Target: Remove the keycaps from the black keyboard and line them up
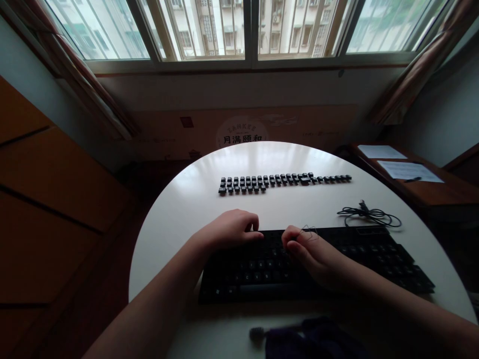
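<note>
A black keyboard (374, 259) lies across the near part of a round white table (187, 199). My left hand (232, 228) rests curled on the keyboard's top left edge, fingers bent down onto it. My right hand (312, 254) is over the keyboard's middle, fingers pinched on a thin wire keycap puller (309, 230). Beyond the keyboard, removed black keycaps (277, 181) lie in tidy rows.
A coiled black cable (368, 215) lies at the right, beyond the keyboard. A small brush (258, 333) and a dark cloth (310, 341) sit at the table's near edge. A wooden side table with papers (407, 169) stands to the right; a window is ahead.
</note>
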Demonstrator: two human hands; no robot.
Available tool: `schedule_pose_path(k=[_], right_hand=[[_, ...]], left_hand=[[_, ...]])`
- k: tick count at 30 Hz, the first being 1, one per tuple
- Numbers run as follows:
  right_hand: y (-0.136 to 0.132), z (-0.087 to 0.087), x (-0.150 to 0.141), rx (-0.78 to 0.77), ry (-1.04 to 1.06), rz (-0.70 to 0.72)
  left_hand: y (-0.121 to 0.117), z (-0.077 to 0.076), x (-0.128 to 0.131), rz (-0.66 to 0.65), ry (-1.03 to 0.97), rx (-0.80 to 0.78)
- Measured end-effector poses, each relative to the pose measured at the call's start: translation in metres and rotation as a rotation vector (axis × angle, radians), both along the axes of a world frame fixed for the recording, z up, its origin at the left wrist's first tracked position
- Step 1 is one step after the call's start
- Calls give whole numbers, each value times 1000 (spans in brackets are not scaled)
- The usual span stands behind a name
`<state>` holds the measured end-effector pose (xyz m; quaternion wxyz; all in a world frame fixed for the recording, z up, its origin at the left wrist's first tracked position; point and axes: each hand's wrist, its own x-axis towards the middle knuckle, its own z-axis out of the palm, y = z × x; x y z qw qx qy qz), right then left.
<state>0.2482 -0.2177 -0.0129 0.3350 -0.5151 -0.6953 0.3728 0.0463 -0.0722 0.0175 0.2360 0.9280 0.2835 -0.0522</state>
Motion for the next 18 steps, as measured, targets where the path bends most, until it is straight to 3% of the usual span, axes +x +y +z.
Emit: schedule_pose_path(k=[10,18], right_hand=[[3,2,-4,89,-227,83],[-1,-6,-3,173,-45,-22]], left_hand=[[1,-2,0,10,-12,-7],[1,-3,1,18,-9,-12]])
